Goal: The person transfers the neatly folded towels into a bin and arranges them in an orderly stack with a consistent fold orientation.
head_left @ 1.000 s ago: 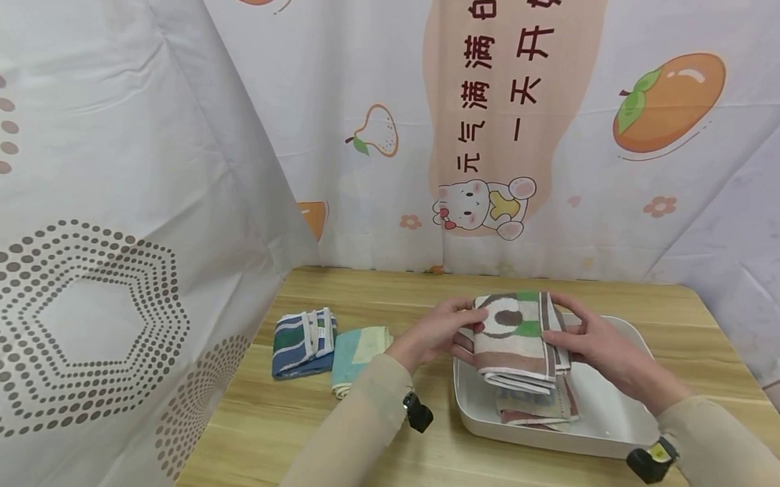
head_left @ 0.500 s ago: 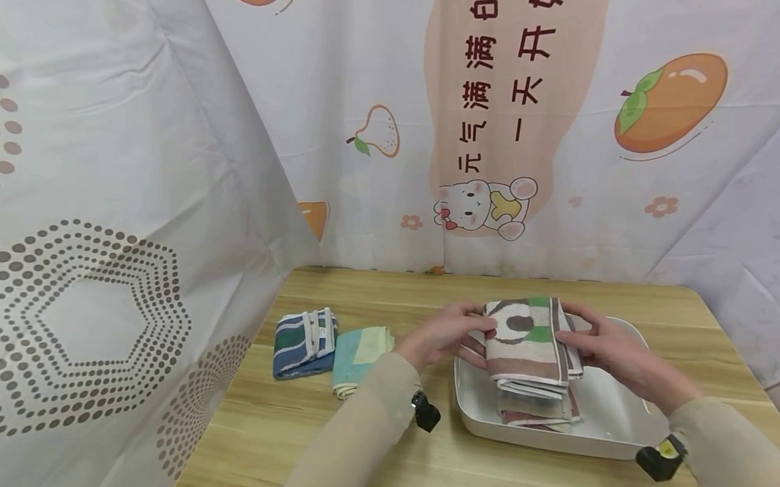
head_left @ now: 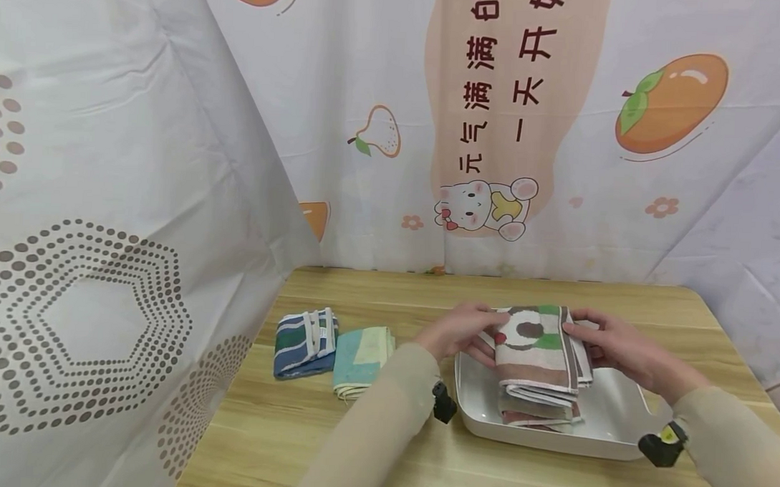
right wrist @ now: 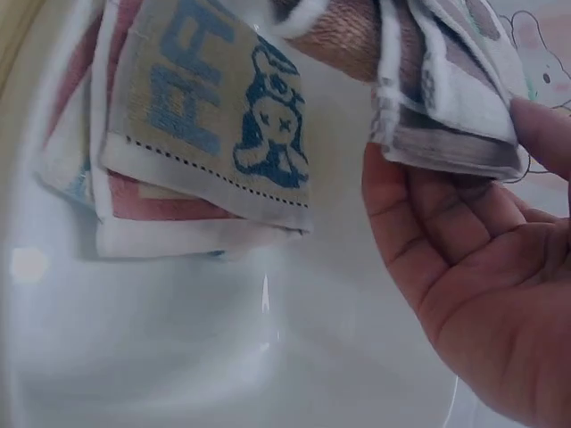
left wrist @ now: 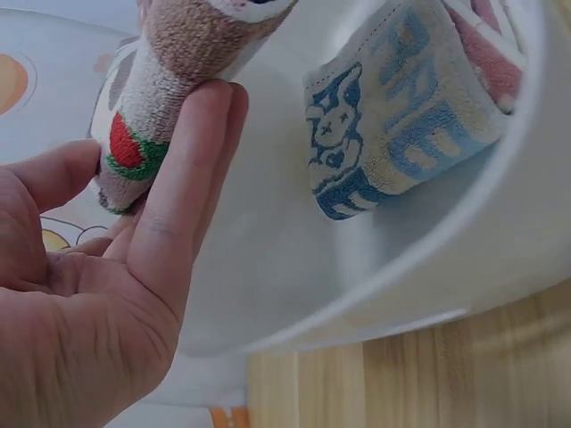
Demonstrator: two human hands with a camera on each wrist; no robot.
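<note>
A folded brown, white and green towel (head_left: 533, 349) is held between both hands above a white tray (head_left: 551, 441). My left hand (head_left: 466, 333) pinches its left edge, thumb on top and fingers beneath. At the opposite edge my right hand (head_left: 625, 349) pinches the folded layers, as the right wrist view also shows. Below, inside the tray, lies another folded towel (left wrist: 393, 116) with a blue rabbit figure and a red-and-white edge. In the head view the held towel covers most of it.
On the wooden table (head_left: 241, 439), left of the tray, lie a folded blue-and-green striped towel (head_left: 304, 344) and a folded teal-and-yellow towel (head_left: 360, 361). A printed curtain (head_left: 377, 236) hangs behind the table, and another covers the left side.
Both hands have carried the brown, white and green towel a little to the right and toward the near side, lower over the tray. The two towels on the left have stayed put.
</note>
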